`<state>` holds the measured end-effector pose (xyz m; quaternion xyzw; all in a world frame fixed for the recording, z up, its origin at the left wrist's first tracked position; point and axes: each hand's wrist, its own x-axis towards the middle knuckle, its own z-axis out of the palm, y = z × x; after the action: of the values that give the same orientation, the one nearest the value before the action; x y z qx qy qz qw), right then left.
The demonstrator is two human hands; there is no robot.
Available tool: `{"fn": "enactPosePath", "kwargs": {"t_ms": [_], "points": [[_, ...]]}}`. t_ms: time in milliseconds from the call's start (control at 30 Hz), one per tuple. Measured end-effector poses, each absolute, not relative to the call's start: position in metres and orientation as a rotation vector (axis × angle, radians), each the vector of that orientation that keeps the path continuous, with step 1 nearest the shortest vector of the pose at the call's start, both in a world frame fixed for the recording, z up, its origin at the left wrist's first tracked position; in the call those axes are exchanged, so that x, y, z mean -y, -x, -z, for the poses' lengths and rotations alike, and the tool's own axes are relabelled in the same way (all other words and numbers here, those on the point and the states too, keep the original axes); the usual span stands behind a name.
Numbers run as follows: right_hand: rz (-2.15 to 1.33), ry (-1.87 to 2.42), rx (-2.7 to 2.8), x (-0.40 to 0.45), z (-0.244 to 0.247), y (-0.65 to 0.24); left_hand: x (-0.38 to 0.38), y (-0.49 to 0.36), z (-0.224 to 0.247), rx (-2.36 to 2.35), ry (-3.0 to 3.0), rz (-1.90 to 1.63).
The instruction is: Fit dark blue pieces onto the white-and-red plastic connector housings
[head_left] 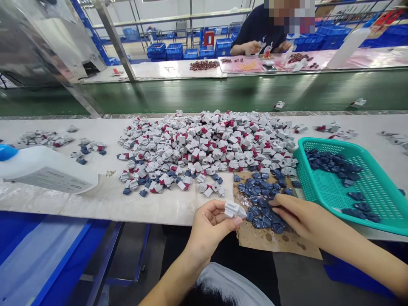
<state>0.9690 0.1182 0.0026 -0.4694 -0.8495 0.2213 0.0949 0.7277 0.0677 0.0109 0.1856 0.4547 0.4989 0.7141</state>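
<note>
My left hand (pixel 208 227) is closed, pinching a white plastic toy part (pixel 234 210) between thumb and fingers above the table's front edge. To its right, my right hand (pixel 295 212) reaches into the small dark blue plastic pieces (pixel 259 191), which lie wet and shiny on a stained cardboard sheet (pixel 270 240). Its thumb and forefinger close on one of these blue pieces, partly hidden by the fingertips. Behind both hands spreads a large heap of white plastic parts (pixel 207 144), many with dark red or blue bits attached.
A green plastic basket (pixel 366 157) with more blue pieces stands at the right. On the left lies a white bottle (pixel 47 170) with a blue cap. A green conveyor belt (pixel 191 91) runs behind the table (pixel 153 212); a person (pixel 258 29) works beyond it.
</note>
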Motion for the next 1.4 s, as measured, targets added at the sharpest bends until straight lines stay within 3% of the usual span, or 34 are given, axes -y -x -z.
{"fn": "enactPosePath", "kwargs": {"t_ms": [267,600,867,1233,1400], "points": [[-0.849,1.366,1.918,-0.091,-0.040,-0.921,-0.063,-0.732,-0.013,-0.922,-0.435,-1.133],[-0.648,1.138,2.189,-0.086,-0.049,-0.903,-0.061,-0.732,-0.013,-0.923,-0.454,-1.163],[-0.940,1.075,2.432,-0.099,-0.067,-0.897,-0.052,-0.729,-0.006,-1.034,-0.657,-1.147],[-1.009,1.066,2.363,-0.104,-0.038,-0.895,-0.057,-0.734,0.007,-0.972,-0.535,-1.189],[-1.239,1.113,2.284,-0.106,-0.049,-0.896,-0.041,-0.688,-0.002,-1.009,-0.692,-1.252]]}}
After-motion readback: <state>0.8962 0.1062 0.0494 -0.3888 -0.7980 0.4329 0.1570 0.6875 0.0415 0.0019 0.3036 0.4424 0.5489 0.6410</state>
